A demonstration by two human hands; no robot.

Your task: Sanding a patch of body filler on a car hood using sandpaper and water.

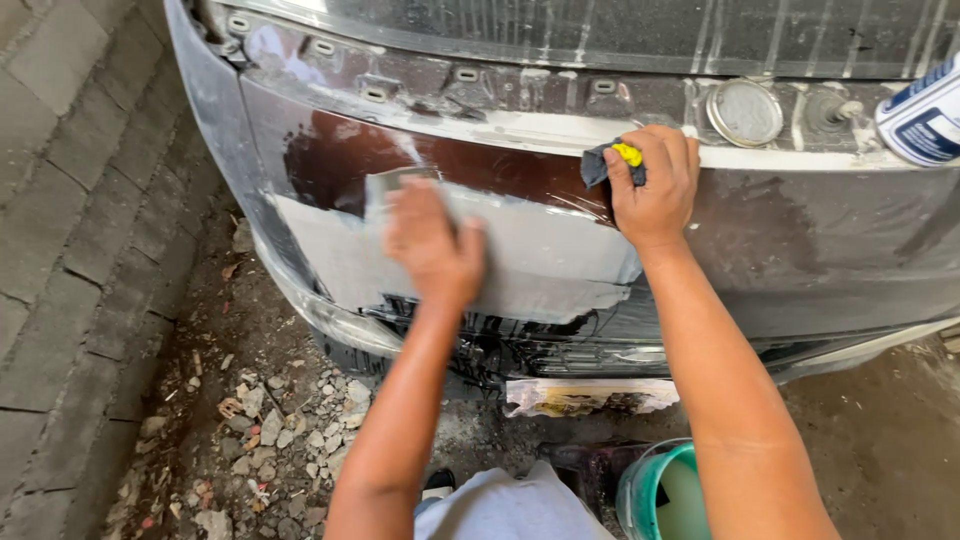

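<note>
A: Where's the left hand (432, 243) relative to the grey patch (530, 262)?

B: Flat on it, at the patch's left part. Fingers look pressed together, palm down on the panel (800, 240). It's blurred, so I can't tell if there's a sheet or block under the palm.

A: Patch axis?

B: Long axis runs left-right across the panel. Most of the patch lies to the right of the left fingers, towards the other hand.

A: Right hand (655, 185)?

B: Just above the patch's upper right corner, braced on the panel's top ledge. Fingers curled, pinching a dark cloth (597, 165) with something yellow in it.

A: Nearer hand?

B: Left, it's touching the patch. Right is just off its edge.

A: Below?

B: Green bucket (650, 490), under the right forearm.
</note>
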